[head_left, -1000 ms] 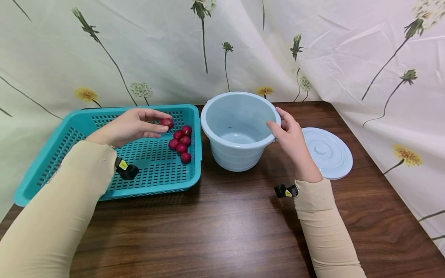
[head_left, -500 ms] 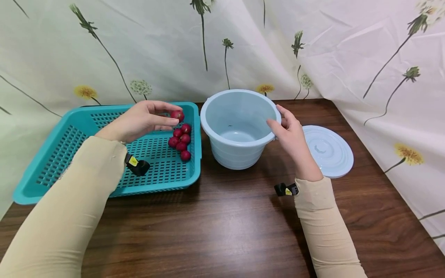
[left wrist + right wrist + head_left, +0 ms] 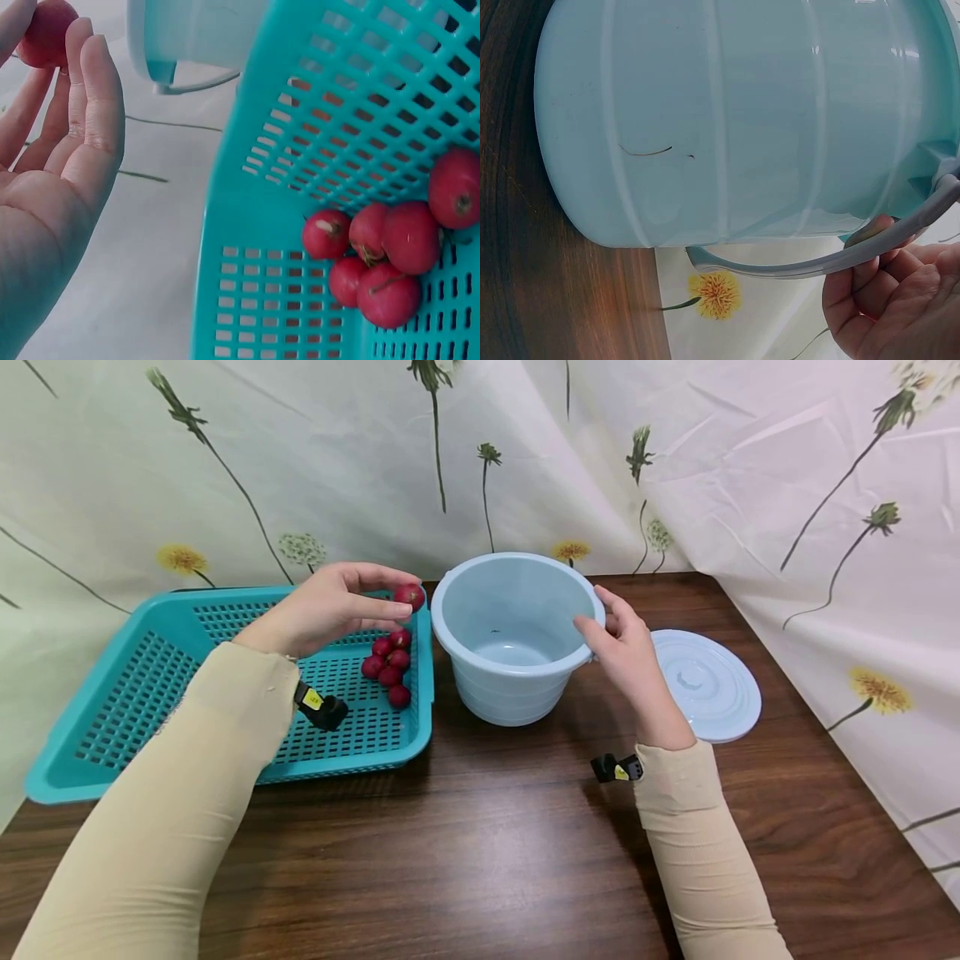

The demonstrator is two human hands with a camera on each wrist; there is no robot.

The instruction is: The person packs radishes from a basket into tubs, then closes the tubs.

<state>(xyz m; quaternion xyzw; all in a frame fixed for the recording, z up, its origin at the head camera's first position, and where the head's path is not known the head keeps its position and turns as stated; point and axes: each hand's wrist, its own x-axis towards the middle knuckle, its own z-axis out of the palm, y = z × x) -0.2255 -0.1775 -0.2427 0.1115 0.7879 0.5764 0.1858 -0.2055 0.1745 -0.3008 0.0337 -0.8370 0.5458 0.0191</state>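
In the head view, my left hand [image 3: 330, 606] pinches a round red radish [image 3: 409, 597] between thumb and fingertips. It hovers above the back right corner of the teal basket [image 3: 420, 727], close to the bucket's left rim. Several more radishes [image 3: 390, 294] lie together in the basket's right part, some with short stubs or thin roots. My right hand [image 3: 622, 643] grips the right rim of the light blue bucket [image 3: 510, 697], thumb over the inside. The right wrist view shows its curled fingers [image 3: 862, 300] beside the bucket's grey handle [image 3: 802, 266].
A round light blue lid [image 3: 705, 685] lies on the brown wooden table [image 3: 480, 852], right of the bucket. Behind the table hangs a white cloth [image 3: 360, 460] printed with dandelions. The bucket's inside shows only a small dark speck.
My left hand has carried the radish to the right and slightly up, from over the basket's middle to near the bucket. The right hand and bucket have stayed in place.
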